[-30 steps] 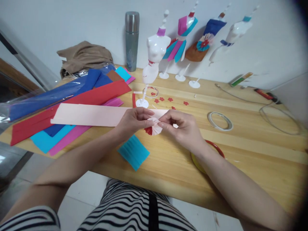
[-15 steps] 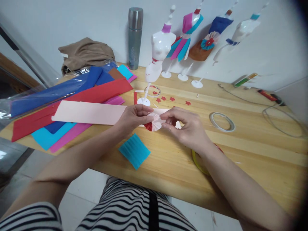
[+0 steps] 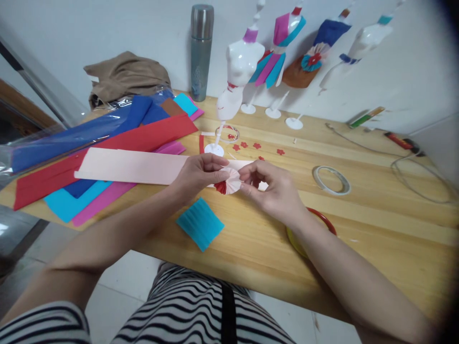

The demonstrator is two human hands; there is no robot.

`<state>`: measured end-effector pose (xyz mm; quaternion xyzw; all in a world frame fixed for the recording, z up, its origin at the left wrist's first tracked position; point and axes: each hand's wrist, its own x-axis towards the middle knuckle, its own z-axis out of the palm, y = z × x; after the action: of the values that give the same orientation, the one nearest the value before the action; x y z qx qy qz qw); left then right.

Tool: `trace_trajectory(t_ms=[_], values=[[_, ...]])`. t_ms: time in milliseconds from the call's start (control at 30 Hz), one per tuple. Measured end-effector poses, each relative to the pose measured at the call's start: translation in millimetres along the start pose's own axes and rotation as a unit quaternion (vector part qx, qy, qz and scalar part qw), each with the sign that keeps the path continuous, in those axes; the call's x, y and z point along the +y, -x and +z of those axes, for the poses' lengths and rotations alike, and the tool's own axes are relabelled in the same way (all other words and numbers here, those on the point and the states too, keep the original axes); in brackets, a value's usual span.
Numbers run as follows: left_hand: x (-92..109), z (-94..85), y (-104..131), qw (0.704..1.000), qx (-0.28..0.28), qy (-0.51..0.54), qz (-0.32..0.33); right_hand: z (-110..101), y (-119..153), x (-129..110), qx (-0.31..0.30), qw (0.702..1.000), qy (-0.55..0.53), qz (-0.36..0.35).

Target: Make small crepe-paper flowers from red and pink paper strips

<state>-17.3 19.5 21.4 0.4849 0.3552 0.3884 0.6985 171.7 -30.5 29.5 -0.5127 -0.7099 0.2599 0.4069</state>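
As right hand (image 3: 273, 187) shifts to edge of rosette (image 3: 228, 181), grip unclear, left hand (image 3: 197, 173) keeps pinch; more pleats (image 3: 234, 181) showing!

The right grip (image 3: 273, 188) has apparently slid outward on the rosette (image 3: 234, 178).

The left grip (image 3: 195, 174) partly hides the pleated rosette (image 3: 233, 181) (upper left).
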Motion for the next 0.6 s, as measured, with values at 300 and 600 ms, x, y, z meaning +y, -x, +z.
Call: trace_trajectory(t_ms=[300, 600], values=[[0.3, 2.3, 1.5, 1.0, 0.01, -0.003, 0.0, 3.3, 1.9, 2.1, -0.007, 0.997, -0.057, 0.043], [-0.2, 3.1, 2.4, 1.0, 0.009, 0.014, -0.025, 4.6, 2.4, 1.8, -0.002, 0.998, -0.06, 0.019]])
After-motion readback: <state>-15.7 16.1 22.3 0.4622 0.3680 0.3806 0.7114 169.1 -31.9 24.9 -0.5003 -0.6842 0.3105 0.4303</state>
